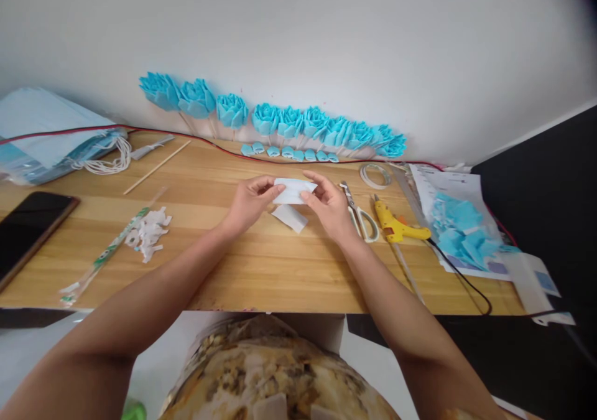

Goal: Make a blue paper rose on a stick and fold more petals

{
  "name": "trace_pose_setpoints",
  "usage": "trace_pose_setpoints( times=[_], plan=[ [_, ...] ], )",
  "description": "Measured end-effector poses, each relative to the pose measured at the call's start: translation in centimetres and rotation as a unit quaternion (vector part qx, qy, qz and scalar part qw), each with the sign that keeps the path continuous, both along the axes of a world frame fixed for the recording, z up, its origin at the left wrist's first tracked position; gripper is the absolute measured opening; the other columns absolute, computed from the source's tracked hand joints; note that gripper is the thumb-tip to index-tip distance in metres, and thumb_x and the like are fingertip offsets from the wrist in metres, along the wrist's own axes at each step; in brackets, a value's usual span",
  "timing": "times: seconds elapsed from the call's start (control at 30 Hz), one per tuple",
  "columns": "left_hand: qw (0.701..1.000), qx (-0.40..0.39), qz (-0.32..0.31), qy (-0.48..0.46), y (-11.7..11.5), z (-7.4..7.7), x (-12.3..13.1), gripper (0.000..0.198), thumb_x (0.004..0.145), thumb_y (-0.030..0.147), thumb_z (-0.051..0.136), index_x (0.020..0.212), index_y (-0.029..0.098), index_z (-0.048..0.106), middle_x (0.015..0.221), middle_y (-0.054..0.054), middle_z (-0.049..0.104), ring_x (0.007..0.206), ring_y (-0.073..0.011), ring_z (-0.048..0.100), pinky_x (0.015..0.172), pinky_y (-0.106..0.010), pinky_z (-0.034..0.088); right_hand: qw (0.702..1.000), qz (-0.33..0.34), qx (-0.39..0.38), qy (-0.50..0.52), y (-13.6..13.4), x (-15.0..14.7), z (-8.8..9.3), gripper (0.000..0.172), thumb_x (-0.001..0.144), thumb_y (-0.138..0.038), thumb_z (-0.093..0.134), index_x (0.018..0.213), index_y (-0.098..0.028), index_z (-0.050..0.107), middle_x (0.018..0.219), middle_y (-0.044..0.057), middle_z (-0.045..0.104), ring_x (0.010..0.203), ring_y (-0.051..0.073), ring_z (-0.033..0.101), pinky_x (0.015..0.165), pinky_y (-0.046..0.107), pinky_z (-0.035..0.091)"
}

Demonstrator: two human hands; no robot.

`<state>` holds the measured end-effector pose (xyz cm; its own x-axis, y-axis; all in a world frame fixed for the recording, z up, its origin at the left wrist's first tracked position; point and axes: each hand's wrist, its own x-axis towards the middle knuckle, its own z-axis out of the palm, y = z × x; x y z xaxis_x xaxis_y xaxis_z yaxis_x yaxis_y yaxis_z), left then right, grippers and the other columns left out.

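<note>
A small white rectangular piece, paper or thin fabric (293, 191), is stretched level between my two hands above the table. My left hand (252, 201) pinches its left end between thumb and fingers. At its right end my right hand (329, 203) pinches it too, thumb in front and forefinger raised behind. Just below, a second pale rectangular piece (291, 218) lies on the wood. White-handled scissors (364, 219) rest to the right of my right hand, and a yellow glue gun (396, 222) lies beyond them.
Blue artificial flowers (232, 110) on sticks lean along the wall, with small blue rolls (287, 152) before them. White scraps (150, 230), a wooden stick (157, 167) and a phone (35, 230) lie left. Blue petals (459, 230) and a tape roll (375, 175) are right.
</note>
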<state>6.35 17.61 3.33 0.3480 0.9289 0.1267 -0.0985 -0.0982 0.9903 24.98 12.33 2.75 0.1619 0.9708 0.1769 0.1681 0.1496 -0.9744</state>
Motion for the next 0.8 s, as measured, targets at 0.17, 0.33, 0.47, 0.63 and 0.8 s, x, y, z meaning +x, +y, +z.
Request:
trace_pose_setpoints(
  times=[0.17, 0.33, 0.47, 0.63, 0.8],
  plan=[
    [1.000, -0.002, 0.002, 0.008, -0.02, 0.02, -0.12, 0.029, 0.075, 0.043, 0.075, 0.071, 0.017, 0.066, 0.068, 0.000, 0.061, 0.062, -0.0112, 0.052, 0.058, -0.024, 0.041, 0.999, -0.021, 0.015, -0.025, -0.08, 0.28, 0.09, 0.029, 0.083, -0.050, 0.070, 0.099, -0.025, 0.071, 0.078, -0.001, 0.058, 0.071, 0.015, 0.053, 0.064, 0.027, 0.045],
    [1.000, -0.021, -0.008, 0.012, 0.01, -0.28, -0.03, 0.031, 0.073, 0.045, 0.076, 0.072, 0.016, 0.066, 0.068, 0.000, 0.061, 0.059, -0.0107, 0.052, 0.055, -0.024, 0.042, 0.997, -0.035, 0.020, -0.067, -0.12, 0.40, -0.07, 0.036, 0.085, -0.051, 0.068, 0.067, -0.021, 0.057, 0.065, -0.003, 0.048, 0.063, 0.013, 0.044, 0.060, 0.027, 0.037],
    [1.000, 0.017, 0.011, -0.022, 0.21, -0.36, 0.05, 0.032, 0.073, 0.039, 0.077, 0.095, 0.017, 0.068, 0.081, -0.001, 0.065, 0.070, -0.0118, 0.059, 0.062, -0.023, 0.048, 0.996, -0.050, 0.025, -0.066, -0.07, 0.33, -0.02, 0.035, 0.082, -0.047, 0.070, 0.064, -0.021, 0.054, 0.062, -0.003, 0.046, 0.060, 0.012, 0.041, 0.057, 0.026, 0.034],
    [0.984, 0.162, 0.071, 0.031, 0.16, -0.10, -0.16, 0.025, 0.077, 0.031, 0.076, 0.096, 0.019, 0.065, 0.091, -0.002, 0.067, 0.078, -0.0130, 0.060, 0.074, -0.026, 0.049, 0.995, -0.061, 0.030, -0.074, -0.23, 0.01, 0.56, 0.033, 0.079, -0.044, 0.072, 0.063, -0.021, 0.055, 0.060, -0.004, 0.046, 0.058, 0.011, 0.041, 0.055, 0.026, 0.032],
    [0.965, 0.242, 0.050, 0.085, 0.17, -0.32, -0.26, 0.018, 0.081, 0.028, 0.072, 0.097, 0.019, 0.069, 0.097, -0.005, 0.071, 0.088, -0.0168, 0.062, 0.080, -0.029, 0.048, 0.997, -0.042, 0.017, -0.061, -0.39, -0.28, 0.70, 0.029, 0.077, -0.043, 0.073, 0.064, -0.021, 0.058, 0.060, -0.003, 0.053, 0.058, 0.012, 0.047, 0.054, 0.026, 0.036]
  ],
)
